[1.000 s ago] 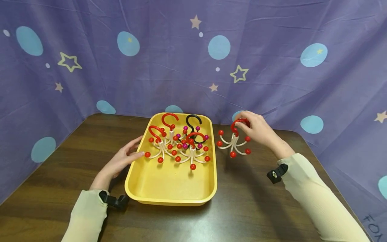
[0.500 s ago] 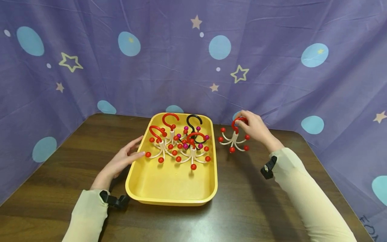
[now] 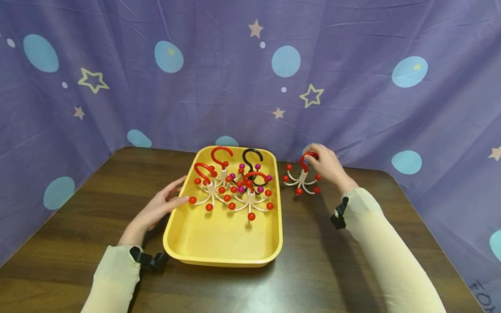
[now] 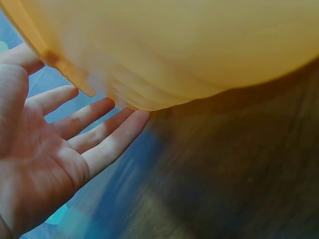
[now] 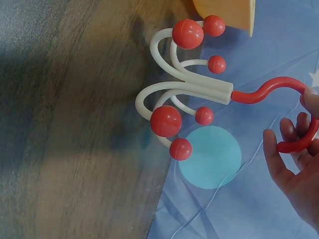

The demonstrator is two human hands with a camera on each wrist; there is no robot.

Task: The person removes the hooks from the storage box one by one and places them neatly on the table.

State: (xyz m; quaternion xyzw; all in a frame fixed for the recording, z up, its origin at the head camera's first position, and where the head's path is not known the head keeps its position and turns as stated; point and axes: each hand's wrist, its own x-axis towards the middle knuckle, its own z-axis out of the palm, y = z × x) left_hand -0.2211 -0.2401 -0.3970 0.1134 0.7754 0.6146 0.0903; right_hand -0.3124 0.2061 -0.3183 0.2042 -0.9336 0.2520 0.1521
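Observation:
My right hand point(image 3: 328, 166) pinches the red top hook of a multi-hook hanger point(image 3: 303, 177) to the right of the yellow tray. White prongs with red ball tips curve out from its stem, and it hangs upright over the table. The right wrist view shows the hanger point(image 5: 209, 89) from the side; I cannot tell whether it touches the tabletop. At the tray's left rim, my left hand point(image 3: 158, 208) touches the yellow tray point(image 3: 221, 237) with the thumb at the edge. In the left wrist view, the fingers of this left hand point(image 4: 55, 154) spread nearly straight along the outer wall.
Inside the tray stand a front-left red-and-white hanger point(image 3: 210, 191), a front-right one point(image 3: 250, 200), a rear red-and-white one point(image 3: 224, 174) and a black hanger point(image 3: 249, 161) with purple balls. The brown table point(image 3: 313, 269) meets a purple curtain point(image 3: 235, 104) behind.
The right hand and its hanger have lowered slightly, and the right forearm has shifted left. The left hand and the tray hold their places.

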